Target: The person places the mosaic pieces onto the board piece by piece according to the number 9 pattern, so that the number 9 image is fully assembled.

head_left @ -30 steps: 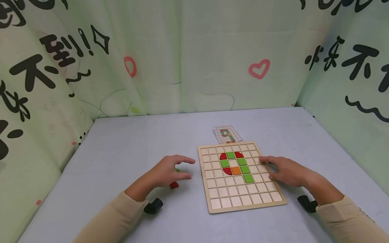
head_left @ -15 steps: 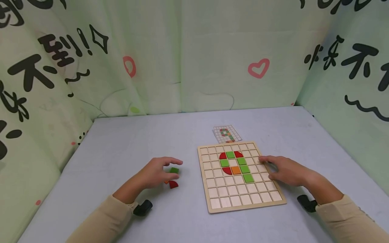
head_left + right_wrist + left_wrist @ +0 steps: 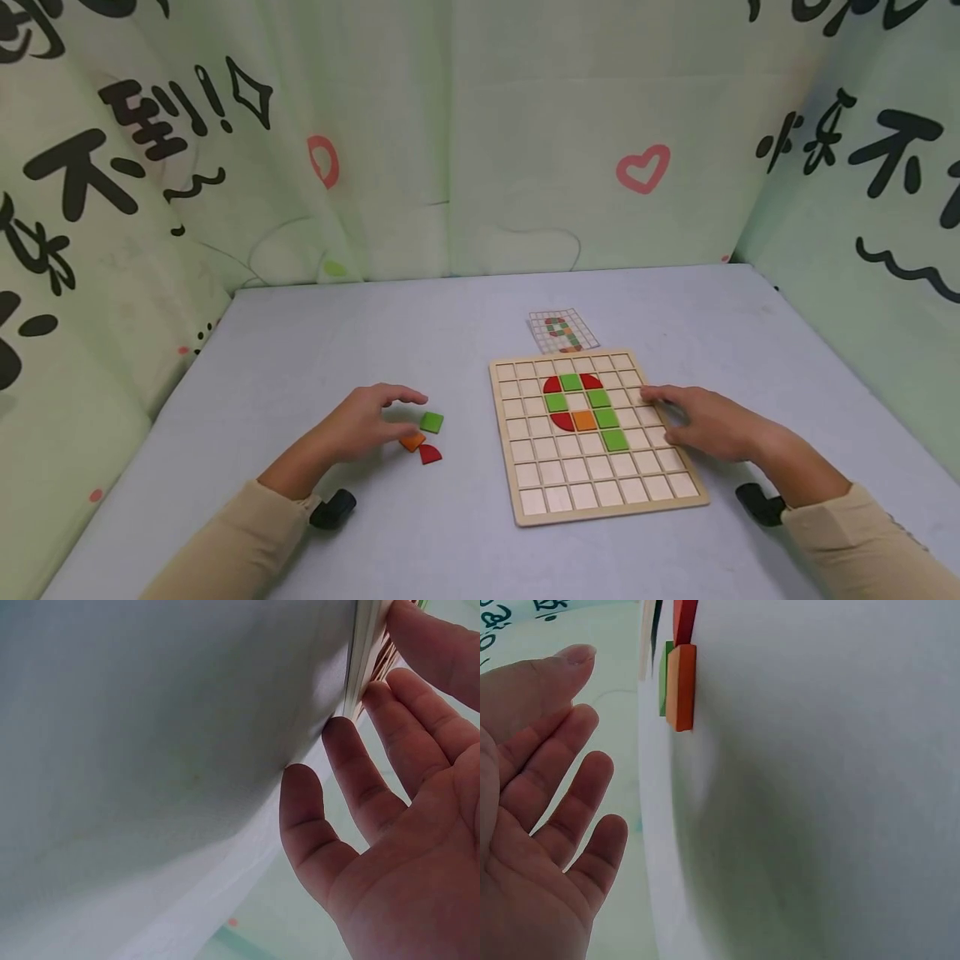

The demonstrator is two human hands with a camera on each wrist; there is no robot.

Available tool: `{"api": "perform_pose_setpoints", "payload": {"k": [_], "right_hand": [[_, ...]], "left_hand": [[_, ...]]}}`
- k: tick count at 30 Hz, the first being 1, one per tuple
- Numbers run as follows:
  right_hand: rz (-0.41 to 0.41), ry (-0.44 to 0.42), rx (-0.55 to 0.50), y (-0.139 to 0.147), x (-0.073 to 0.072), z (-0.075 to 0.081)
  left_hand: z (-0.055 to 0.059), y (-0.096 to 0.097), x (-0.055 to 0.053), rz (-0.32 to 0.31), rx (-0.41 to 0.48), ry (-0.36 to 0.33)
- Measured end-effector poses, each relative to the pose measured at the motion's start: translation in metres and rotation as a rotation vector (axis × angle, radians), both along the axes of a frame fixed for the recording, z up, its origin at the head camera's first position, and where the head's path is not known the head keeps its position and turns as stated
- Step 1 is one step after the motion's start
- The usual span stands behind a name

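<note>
A wooden grid board (image 3: 600,510) lies flat on the table, with red quarter-round tiles, green square tiles and one orange square tile in its cells. My right hand (image 3: 716,425) rests on the board's right edge; in the right wrist view its thumb and fingertips touch that edge, fingers loosely extended. Left of the board, my left hand (image 3: 356,427) hovers with thumb and fingers apart and holds nothing. Near its fingertips lie a loose green tile (image 3: 431,422), an orange tile (image 3: 412,442) partly behind the thumb, and a red quarter-round tile (image 3: 431,454).
A small pattern card (image 3: 562,331), printed with a coloured grid figure, lies just beyond the board. The pale table (image 3: 360,333) is bounded at the back and sides by a light green curtain (image 3: 525,167) with black characters and red hearts.
My left hand has drawn back leftward from beside the board, uncovering the loose green, orange and red tiles. The right hand and the board stay in place.
</note>
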State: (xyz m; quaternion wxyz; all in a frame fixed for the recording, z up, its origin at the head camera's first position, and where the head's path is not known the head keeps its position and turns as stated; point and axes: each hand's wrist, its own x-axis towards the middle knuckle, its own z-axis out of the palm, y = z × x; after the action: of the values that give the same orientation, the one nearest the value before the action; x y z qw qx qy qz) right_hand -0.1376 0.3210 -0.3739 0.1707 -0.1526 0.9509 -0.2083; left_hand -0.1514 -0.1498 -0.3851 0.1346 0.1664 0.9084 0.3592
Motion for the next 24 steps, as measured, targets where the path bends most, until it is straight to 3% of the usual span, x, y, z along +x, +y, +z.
{"api": "perform_pose_setpoints", "payload": {"k": [14, 24], "right_hand": [[-0.002, -0.001, 0.004, 0.0, 0.001, -0.001], [-0.003, 0.007, -0.001, -0.001, 0.001, 0.001]], "left_hand": [[-0.011, 0.006, -0.016, -0.039, -0.032, -0.03], [-0.014, 0.015, -0.019, -0.021, -0.074, -0.039]]}}
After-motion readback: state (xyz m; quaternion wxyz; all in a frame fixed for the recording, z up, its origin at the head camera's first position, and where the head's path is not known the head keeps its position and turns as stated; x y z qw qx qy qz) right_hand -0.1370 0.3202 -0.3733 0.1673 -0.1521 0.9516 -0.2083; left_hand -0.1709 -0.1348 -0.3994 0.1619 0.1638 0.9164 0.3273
